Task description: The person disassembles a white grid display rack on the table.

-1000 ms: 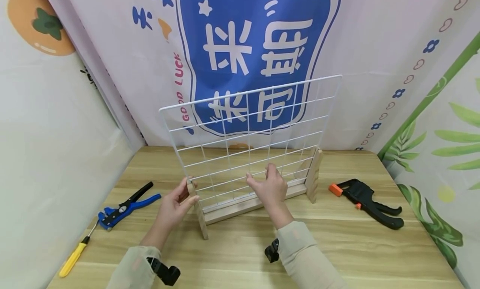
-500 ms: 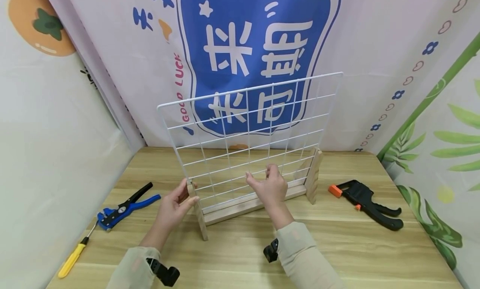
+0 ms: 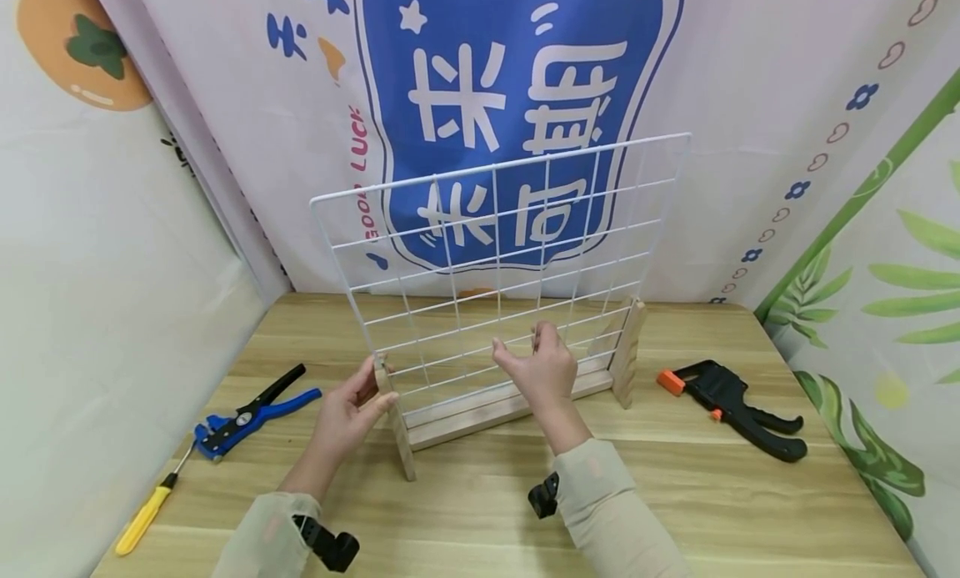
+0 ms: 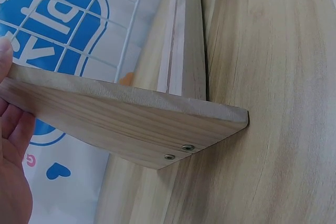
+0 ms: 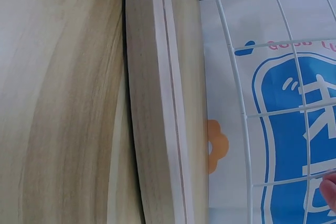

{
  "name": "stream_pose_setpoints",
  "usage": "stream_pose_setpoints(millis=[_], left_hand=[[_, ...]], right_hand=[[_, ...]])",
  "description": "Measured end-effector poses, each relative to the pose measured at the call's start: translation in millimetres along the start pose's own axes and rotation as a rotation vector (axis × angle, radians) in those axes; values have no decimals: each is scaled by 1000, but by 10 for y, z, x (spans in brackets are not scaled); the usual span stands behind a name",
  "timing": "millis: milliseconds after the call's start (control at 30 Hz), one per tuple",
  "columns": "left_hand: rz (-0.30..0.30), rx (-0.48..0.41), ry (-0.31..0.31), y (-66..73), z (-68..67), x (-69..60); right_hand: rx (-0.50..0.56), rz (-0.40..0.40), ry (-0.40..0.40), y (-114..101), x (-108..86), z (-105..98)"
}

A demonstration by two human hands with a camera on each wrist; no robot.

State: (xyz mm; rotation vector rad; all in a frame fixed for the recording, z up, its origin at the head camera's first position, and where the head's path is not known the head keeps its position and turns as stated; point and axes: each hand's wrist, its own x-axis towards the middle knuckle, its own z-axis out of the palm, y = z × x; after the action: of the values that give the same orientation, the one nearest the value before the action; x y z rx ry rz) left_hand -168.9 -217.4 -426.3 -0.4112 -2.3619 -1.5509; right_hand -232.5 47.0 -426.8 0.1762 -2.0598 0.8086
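Observation:
A white wire grid panel point(image 3: 495, 249) stands upright between the two wooden side pieces of a stand. In the right wrist view, the bottom wire of the grid point(image 5: 244, 114) is apart from the grooved wooden crossbar point(image 5: 157, 103). My left hand point(image 3: 348, 407) grips the upper end of the left wooden side piece point(image 3: 397, 428), thumb in front and fingers behind. In front of the grid, my right hand point(image 3: 543, 374) has its fingers curled at the wires; one fingertip point(image 5: 329, 188) shows against a wire. The right side piece point(image 3: 628, 353) stands untouched.
On the left of the wooden table point(image 3: 480, 520) lie blue-and-black wire strippers point(image 3: 247, 415) and a yellow-handled screwdriver point(image 3: 146, 515). A black bar clamp with orange pads point(image 3: 731, 403) lies on the right. A printed curtain point(image 3: 315, 144) hangs behind.
The wire grid has risen between the side pieces, its top edge now higher against the curtain. My right hand has shifted up slightly; my left hand stays on the side piece.

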Motion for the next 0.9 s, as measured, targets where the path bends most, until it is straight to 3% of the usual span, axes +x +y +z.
stream_pose_setpoints(millis=[400,900], left_hand=[[-28,50,0,-5,-8,-6],[-30,18,-7,0,-15,-1]], right_hand=[[-14,-23,46,-38,60,-16],[-2,-9,52,-74,120,-38]])
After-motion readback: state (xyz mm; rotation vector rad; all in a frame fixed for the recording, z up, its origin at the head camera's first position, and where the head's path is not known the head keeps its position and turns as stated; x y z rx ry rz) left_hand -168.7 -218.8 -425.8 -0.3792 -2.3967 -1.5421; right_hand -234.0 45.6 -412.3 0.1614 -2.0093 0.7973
